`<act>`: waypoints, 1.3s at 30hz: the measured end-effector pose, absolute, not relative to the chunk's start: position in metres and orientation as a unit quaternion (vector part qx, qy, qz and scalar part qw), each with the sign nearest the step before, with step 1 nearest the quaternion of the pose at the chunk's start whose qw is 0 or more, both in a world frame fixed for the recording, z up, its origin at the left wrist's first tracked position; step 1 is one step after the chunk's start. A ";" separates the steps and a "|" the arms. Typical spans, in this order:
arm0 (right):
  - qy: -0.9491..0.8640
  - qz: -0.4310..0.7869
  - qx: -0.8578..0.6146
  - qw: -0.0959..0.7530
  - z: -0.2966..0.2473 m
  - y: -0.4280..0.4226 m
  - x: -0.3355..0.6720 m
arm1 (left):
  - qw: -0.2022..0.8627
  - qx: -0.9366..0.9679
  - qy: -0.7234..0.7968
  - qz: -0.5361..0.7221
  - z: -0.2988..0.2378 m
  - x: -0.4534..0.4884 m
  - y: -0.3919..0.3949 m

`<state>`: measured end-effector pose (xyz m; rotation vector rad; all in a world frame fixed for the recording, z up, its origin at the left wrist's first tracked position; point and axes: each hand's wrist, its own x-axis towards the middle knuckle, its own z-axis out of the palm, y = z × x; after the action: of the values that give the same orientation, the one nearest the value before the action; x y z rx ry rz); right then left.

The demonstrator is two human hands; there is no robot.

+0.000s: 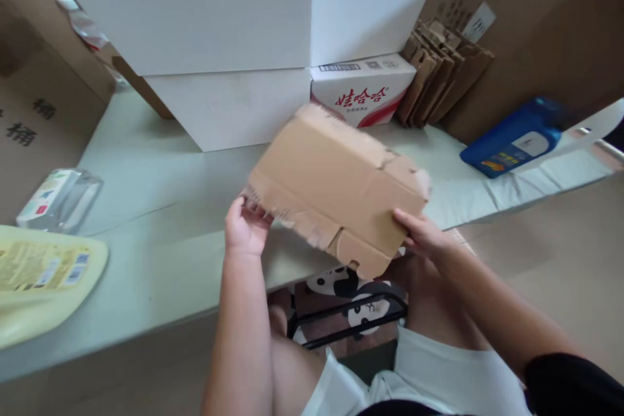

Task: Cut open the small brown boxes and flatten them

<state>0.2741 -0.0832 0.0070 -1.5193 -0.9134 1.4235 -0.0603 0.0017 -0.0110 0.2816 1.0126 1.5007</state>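
A flattened brown cardboard box (331, 175) is held in front of me, tilted above the table's front edge. My left hand (247, 226) grips its left corner, with the fingers partly hidden beneath it. At the lower right edge, my right hand (422, 234) pinches the cardboard, thumb on top and fingers underneath. The box's flaps and slots show along its edges, and its outline is slightly blurred. Just behind it stands a white carton with red lettering (361, 97).
Large white boxes (229, 13) stand at the back of the table (146, 221). Folded cardboard pieces (439, 71) lean at the right, near a blue bottle (511, 140). On the left lie a clear plastic pack (61, 200) and a yellow bottle (49, 279). Big brown cartons flank both sides.
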 end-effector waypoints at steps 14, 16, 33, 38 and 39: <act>-0.266 0.072 -0.820 0.502 0.084 -0.026 0.470 | 0.594 0.048 0.495 0.632 0.014 -0.047 0.006; -0.283 0.049 -0.825 0.486 0.084 0.014 0.480 | 0.594 0.059 0.500 0.627 0.013 -0.042 0.010; -0.428 0.258 -0.818 0.284 0.057 0.107 0.442 | 0.618 0.082 0.464 0.630 0.009 -0.050 0.016; -0.430 0.171 -0.850 0.253 0.068 0.101 0.447 | 0.603 0.063 0.476 0.637 0.007 -0.061 0.003; -0.428 0.148 -0.857 0.246 0.070 0.101 0.451 | 0.601 0.058 0.480 0.636 0.007 -0.064 0.001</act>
<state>0.4509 0.1013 0.0698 -2.3382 -1.1673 0.4030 -0.0638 0.0008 0.0071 0.1342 1.1130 1.4748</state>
